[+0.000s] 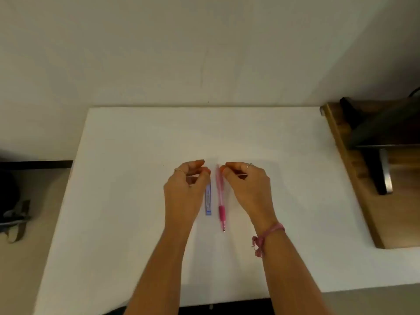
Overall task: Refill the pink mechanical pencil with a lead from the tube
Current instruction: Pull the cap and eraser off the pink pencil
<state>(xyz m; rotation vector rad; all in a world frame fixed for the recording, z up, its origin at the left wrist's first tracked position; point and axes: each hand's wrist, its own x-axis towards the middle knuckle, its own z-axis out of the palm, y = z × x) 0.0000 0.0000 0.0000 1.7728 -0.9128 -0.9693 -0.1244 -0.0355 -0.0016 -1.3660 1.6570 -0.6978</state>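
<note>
pink translucent mechanical pencil [220, 196] with a darker magenta grip, just right of the left hand [185, 189]. blue lead tube [208, 200] bearing a pale printed label. white table [136, 155]. pink braided bracelet [264, 235] on the right hand [247, 185] wrist. brown wooden board [354, 178] far right.

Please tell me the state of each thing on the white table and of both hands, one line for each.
pink mechanical pencil: lying flat, tip toward the person.
lead tube: lying flat beside the pencil, left of it.
left hand: curled at the tube's far end, grip unclear.
right hand: fingertips at the pencil's far end, grip unclear.
</note>
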